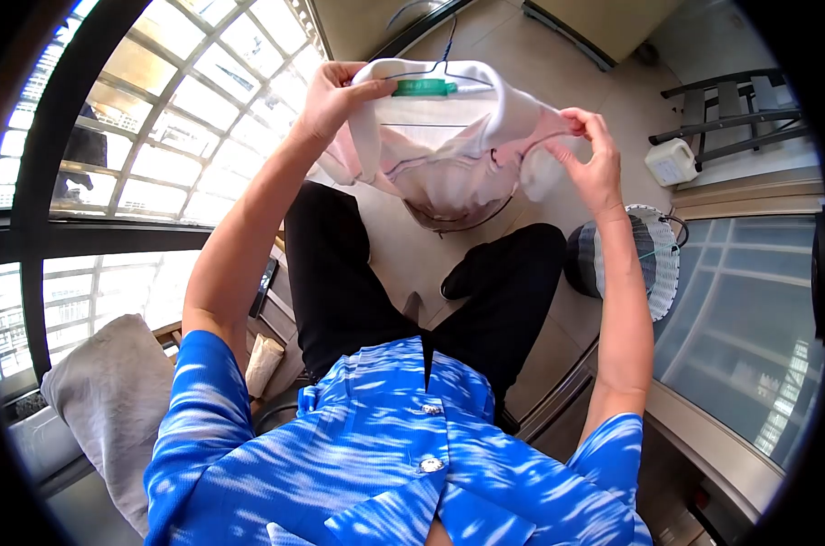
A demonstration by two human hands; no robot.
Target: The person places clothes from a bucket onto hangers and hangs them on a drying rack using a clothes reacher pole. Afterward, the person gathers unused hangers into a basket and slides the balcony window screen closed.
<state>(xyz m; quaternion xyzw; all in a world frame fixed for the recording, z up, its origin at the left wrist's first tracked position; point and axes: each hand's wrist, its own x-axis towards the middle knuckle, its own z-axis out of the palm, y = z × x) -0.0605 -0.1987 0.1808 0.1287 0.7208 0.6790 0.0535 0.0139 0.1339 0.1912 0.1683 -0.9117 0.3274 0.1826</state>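
Note:
A pink and white collared garment [458,173] hangs on a dark wire hanger [446,60] in front of me, above the floor between my knees. A green clip or tag [424,87] shows inside its collar. My left hand [342,96] pinches the collar at its left side, thumb pointing toward the green piece. My right hand [593,159] grips the garment's shoulder at the right, with fingertips and thumb on the cloth. The hanger's hook stands up above the collar.
A barred window [171,109] runs along the left. A grey cloth [112,400] lies at the lower left. To the right are a woven basket [660,259], a white jug [672,162], a folded black rack [735,120] and a glass-panelled cabinet [740,318].

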